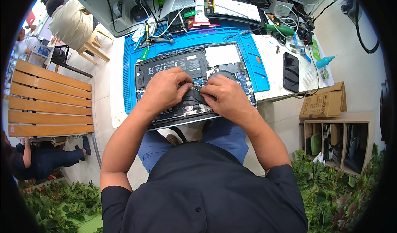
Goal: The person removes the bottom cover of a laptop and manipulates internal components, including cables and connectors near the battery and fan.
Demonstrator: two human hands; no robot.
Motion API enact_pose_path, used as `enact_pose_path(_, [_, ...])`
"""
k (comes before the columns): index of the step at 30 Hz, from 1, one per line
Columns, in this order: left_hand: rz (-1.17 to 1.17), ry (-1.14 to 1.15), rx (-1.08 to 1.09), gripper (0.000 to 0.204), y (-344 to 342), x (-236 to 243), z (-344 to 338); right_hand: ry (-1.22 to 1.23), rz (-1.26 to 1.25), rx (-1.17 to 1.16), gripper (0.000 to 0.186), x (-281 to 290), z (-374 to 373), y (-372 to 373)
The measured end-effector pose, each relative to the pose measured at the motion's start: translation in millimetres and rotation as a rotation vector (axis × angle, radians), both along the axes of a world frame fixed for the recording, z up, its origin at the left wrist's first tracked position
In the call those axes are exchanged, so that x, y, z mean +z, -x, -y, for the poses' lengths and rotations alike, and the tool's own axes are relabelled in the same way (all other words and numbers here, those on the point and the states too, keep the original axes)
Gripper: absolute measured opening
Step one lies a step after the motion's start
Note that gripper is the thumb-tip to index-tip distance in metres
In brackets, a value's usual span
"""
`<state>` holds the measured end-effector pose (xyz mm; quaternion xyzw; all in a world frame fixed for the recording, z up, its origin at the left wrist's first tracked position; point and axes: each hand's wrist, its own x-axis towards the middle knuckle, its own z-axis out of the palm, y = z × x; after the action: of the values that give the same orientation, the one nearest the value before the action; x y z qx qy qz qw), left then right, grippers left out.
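An opened laptop (219,59) lies on a blue repair mat (258,67), its near edge jutting past the table's front. Its inside shows a dark battery pack (165,64), a pale rectangular plate and blue circuit boards. Over the middle of it, my left hand (167,88) is closed, thumb and forefinger pinched together. My right hand (226,97) is closed too, its fingertips only a little apart from the left ones. A thin, light-coloured piece shows between the two pinches, too small to name. Black cables (194,98) run just below the fingertips.
A black phone (291,72) and a teal squeeze bottle (325,61) lie on the right. Screwdrivers (147,36), cables and a white tube (201,13) crowd the back. A cardboard box (323,100) sits on a wooden shelf (339,119). Left are a slatted bench (51,100) and other people.
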<state>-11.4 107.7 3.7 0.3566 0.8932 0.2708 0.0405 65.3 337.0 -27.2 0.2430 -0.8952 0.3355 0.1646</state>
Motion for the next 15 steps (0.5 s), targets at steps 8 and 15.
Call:
enact_pose_path(8, [0.082, -0.065, -0.027, 0.031, -26.6, 11.5, 7.0, 0.153, 0.156, -0.014, 0.031, 5.4, -11.8, -3.7])
enact_pose_path(15, [-0.250, -0.150, -0.159, 0.025, -42.5, -11.0, -8.4, 0.145, 0.131, 0.043, 0.022, -0.4, -20.6, 4.7])
